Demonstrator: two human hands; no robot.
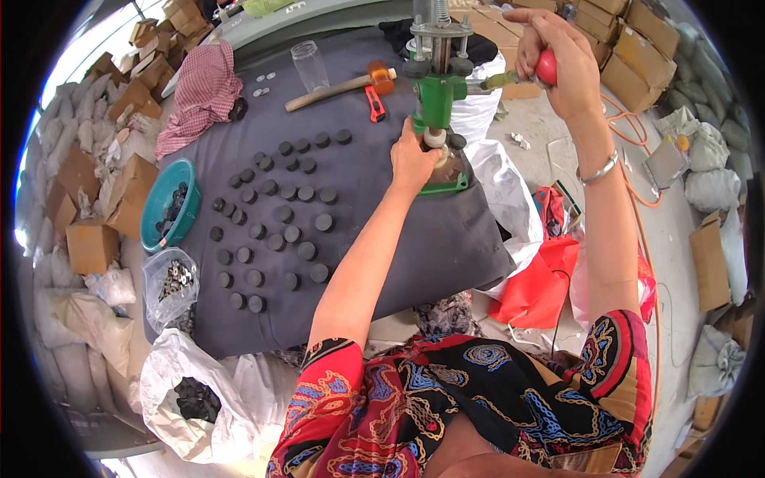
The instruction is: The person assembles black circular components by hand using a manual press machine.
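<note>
A green hand press [437, 99] stands at the right end of the dark cloth-covered table. My right hand [558, 60] is closed around the red ball knob [547, 68] of its lever, with the index finger stretched out to the left. At the foot of the press, my left hand [411, 162] reaches in under the ram, thumb and fingers bent around the work spot. A small pale round part [434, 139] shows at the ram's lower end, by the left fingers. Whatever those fingers hold is hidden. Many black round caps [284, 213] lie spread over the cloth, left of my left forearm.
Behind the caps lie a wooden-handled mallet [343, 89], a red cutter knife [374, 103] and a clear jar [309, 67]. A teal basin [170, 209] and a clear tub [170, 280] line the left edge. White sacks [510, 207] and a red bag [538, 283] crowd the right side.
</note>
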